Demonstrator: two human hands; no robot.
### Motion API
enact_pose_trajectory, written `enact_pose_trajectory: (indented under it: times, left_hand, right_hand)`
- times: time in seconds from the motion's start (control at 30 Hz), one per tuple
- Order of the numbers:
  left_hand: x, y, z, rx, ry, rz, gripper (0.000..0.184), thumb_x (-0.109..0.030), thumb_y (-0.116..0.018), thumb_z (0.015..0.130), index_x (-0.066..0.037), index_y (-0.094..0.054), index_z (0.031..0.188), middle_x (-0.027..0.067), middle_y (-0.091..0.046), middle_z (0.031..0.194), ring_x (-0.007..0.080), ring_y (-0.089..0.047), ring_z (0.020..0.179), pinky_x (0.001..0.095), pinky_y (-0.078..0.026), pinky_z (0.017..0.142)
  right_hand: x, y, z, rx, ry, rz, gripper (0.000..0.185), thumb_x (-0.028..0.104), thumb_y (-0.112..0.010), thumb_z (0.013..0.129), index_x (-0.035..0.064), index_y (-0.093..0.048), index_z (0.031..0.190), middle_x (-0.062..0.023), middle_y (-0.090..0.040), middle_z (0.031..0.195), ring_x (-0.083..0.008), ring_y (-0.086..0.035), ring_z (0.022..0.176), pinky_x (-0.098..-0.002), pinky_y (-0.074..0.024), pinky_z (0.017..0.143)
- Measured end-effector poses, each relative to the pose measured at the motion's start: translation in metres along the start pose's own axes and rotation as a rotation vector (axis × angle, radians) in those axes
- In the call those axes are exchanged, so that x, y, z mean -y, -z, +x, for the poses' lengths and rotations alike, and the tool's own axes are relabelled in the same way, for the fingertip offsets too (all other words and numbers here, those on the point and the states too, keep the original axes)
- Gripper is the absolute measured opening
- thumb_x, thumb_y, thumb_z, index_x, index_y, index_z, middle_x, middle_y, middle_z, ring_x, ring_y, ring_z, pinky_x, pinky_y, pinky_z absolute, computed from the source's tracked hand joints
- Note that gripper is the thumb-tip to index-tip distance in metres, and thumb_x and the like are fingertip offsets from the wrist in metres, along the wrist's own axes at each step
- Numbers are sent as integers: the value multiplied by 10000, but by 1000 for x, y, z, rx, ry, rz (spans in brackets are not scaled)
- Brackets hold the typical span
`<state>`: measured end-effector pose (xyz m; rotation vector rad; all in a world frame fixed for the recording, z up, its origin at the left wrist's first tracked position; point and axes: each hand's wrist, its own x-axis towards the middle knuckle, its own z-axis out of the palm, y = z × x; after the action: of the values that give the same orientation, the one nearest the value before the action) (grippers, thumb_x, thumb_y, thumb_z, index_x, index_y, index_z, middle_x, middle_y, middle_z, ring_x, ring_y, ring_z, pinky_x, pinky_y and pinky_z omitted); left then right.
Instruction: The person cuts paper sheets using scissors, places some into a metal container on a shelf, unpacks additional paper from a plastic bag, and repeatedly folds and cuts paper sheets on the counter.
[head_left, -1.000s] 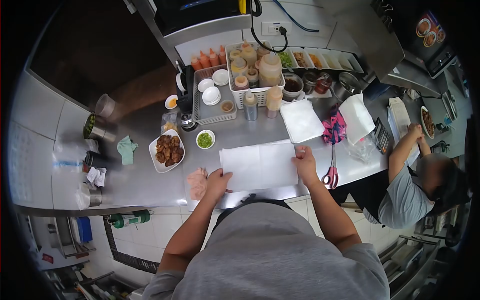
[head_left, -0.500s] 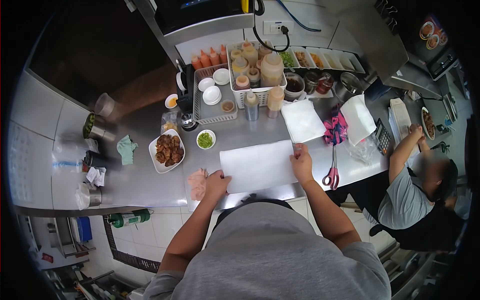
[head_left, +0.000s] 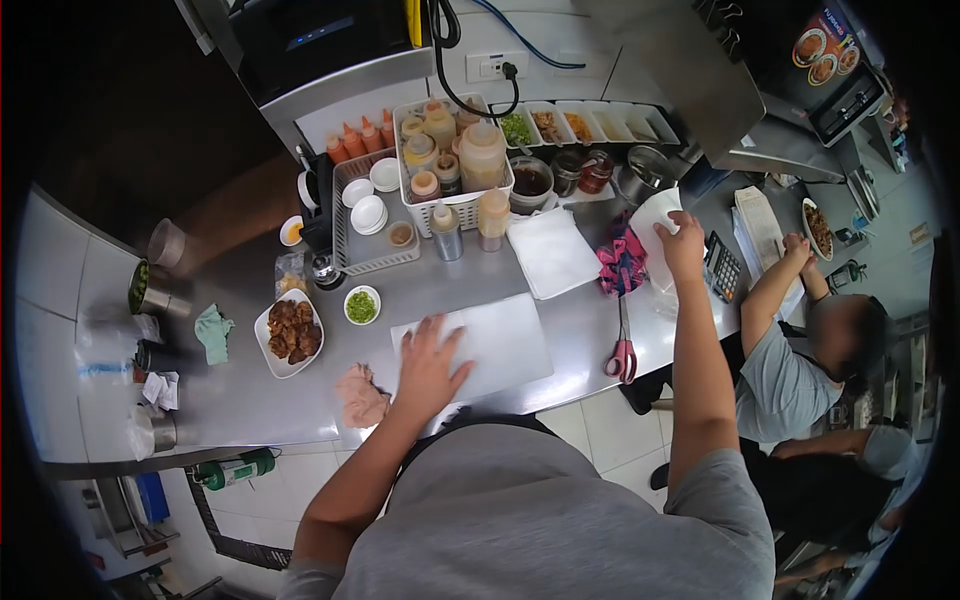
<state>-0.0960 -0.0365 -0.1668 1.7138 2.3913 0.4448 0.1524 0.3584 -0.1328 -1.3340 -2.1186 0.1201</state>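
Note:
My left hand (head_left: 430,368) lies with fingers spread on a white paper sheet (head_left: 508,348) at the counter's front edge. Out to the right, my right hand (head_left: 683,245) has its fingers closed on the edge of another piece of white paper (head_left: 655,212), beside a pink and dark patterned cloth (head_left: 624,258). Red-handled scissors (head_left: 622,358) lie between the two hands. A crumpled pink cloth (head_left: 362,396) sits just left of my left hand. Beyond it are a small bowl of chopped green onion (head_left: 362,306) and a white dish of browned meat pieces (head_left: 292,333).
A white basket of sauce bottles (head_left: 455,160) stands at the back beside a grey tray (head_left: 380,225) with small dishes. A white paper stack (head_left: 553,252) lies centre right. A calculator (head_left: 721,268) is further right, near a seated person (head_left: 790,375). A green cloth (head_left: 213,333) lies left.
My right hand has let go of the front sheet and reached right to the other white paper. My left hand has opened flat onto the sheet. The view has shifted.

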Motion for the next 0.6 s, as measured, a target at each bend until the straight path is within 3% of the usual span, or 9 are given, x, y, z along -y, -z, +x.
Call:
enact_pose_trajectory:
  times: [0.03, 0.07, 0.17, 0.43, 0.53, 0.6]
  left_hand:
    - [-2, -12, 7, 30, -124, 76, 665, -486, -608, 835, -154, -435, 1385, 168, -271, 1499, 380, -195, 1400, 622, -157, 1087]
    - [-1, -23, 10, 73, -119, 56, 684, -513, -605, 826, -189, -420, 1400, 151, -229, 1520, 379, -149, 1412, 645, -108, 1079]
    - [-2, -47, 12, 168, -110, 27, 775, -610, -597, 784, -268, -372, 1442, 118, -113, 1569, 378, -19, 1440, 704, 15, 1051]
    - [2, -53, 11, 168, -109, 19, 800, -614, -615, 765, -274, -365, 1444, 113, -123, 1568, 386, -31, 1439, 709, 13, 1048]
    - [0, -48, 13, 204, -104, 12, 809, -605, -621, 767, -243, -366, 1445, 132, -124, 1564, 389, -29, 1438, 709, 5, 1049]
    - [-4, -39, 18, 209, -96, -23, 824, -589, -630, 774, -198, -360, 1447, 159, -122, 1558, 395, -26, 1437, 692, -8, 1062]
  right_hand:
    - [-12, -4, 9, 98, -35, 28, 315, 194, -741, 709, 15, -662, 955, -177, -634, 988, -347, -595, 922, -409, -465, 824]
    - [-15, -6, 14, 197, -69, 56, 312, 209, -745, 704, 13, -672, 936, -179, -640, 975, -343, -606, 907, -405, -474, 815]
    - [-18, -12, 18, 223, -90, 65, 241, 204, -720, 717, 2, -693, 846, -200, -653, 900, -333, -634, 871, -390, -492, 787]
    - [-34, -30, 14, 100, 17, 26, 122, 107, -653, 756, -13, -665, 769, -225, -639, 868, -375, -616, 848, -417, -487, 778]
    - [-41, -29, 15, 29, -79, 85, 117, 95, -641, 774, -20, -651, 798, -215, -629, 822, -332, -615, 794, -390, -484, 746]
    - [-15, 0, 14, 69, -211, 269, 98, 87, -629, 787, -3, -649, 820, -154, -629, 793, -251, -595, 748, -343, -468, 698]
